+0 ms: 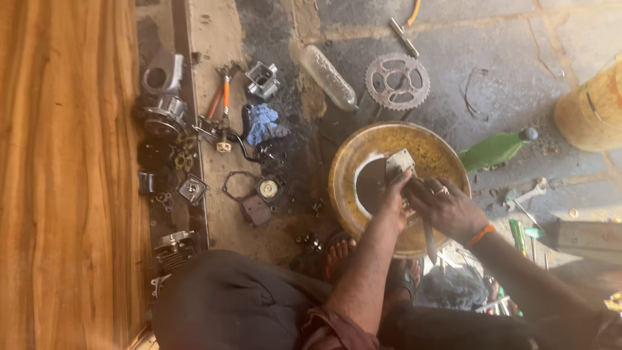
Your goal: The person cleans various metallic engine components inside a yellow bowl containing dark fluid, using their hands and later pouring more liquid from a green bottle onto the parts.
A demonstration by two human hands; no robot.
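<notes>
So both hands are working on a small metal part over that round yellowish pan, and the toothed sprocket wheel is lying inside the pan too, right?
Not quite. The head view shows the sprocket lying on the stone floor beyond the pan, not inside it. The rest holds: the left hand and right hand both work on a small metal part over the round yellowish pan.

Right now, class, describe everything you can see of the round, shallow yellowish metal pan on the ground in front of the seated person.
The round, shallow yellowish metal pan sits flat on the stained stone floor. Its inside looks rusty and grimy, with a dark pool of liquid left of centre. Over it, the left hand and right hand grip a flat grey metal part. A toothed sprocket lies just beyond its far rim.
</notes>
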